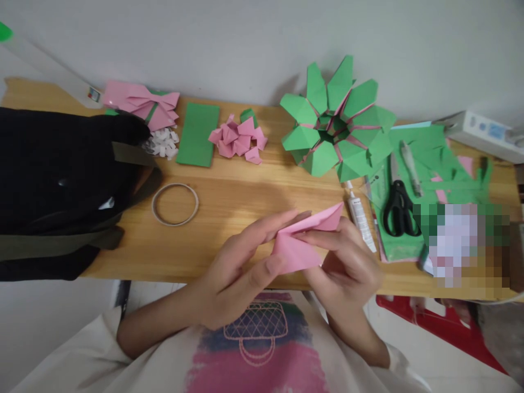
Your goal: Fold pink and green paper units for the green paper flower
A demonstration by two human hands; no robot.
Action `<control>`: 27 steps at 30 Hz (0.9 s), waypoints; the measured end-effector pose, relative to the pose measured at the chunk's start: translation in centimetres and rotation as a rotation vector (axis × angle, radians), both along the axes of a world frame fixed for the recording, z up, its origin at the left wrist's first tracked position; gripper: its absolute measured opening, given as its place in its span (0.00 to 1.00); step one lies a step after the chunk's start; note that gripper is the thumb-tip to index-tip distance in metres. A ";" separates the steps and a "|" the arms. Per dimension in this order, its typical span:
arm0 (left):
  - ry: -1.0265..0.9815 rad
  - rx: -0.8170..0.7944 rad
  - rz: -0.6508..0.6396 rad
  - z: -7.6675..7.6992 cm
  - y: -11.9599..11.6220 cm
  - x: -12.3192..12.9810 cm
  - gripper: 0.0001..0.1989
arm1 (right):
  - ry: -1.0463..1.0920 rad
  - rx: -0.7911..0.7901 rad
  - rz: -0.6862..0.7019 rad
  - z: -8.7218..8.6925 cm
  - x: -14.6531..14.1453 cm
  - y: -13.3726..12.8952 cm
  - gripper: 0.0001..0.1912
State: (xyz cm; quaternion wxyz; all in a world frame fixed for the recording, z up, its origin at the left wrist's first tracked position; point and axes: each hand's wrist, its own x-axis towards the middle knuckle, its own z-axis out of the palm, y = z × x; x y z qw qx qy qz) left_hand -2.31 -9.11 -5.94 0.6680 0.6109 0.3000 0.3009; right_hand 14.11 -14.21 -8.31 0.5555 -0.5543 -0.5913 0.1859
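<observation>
A folded piece of pink paper is held up between both hands, over the front edge of the wooden table. My left hand pinches its left side, thumb in front and fingers behind. On the right side, my right hand grips the paper, its index finger pressing into the fold between two flaps. The upper flap points to the upper right. Beyond the hands stands a ring-shaped paper model of green petals with pink edges between them. A pile of small folded pink pieces lies to its left.
Black scissors, a glue tube and green paper sheets lie on the right. A tape ring, green paper stack and black bag are on the left. A white power strip sits back right.
</observation>
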 end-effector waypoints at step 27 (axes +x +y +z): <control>0.106 0.101 0.284 -1.6 0.7 1.0 0.07 | -0.035 -0.089 -0.005 0.3 -0.7 0.6 0.10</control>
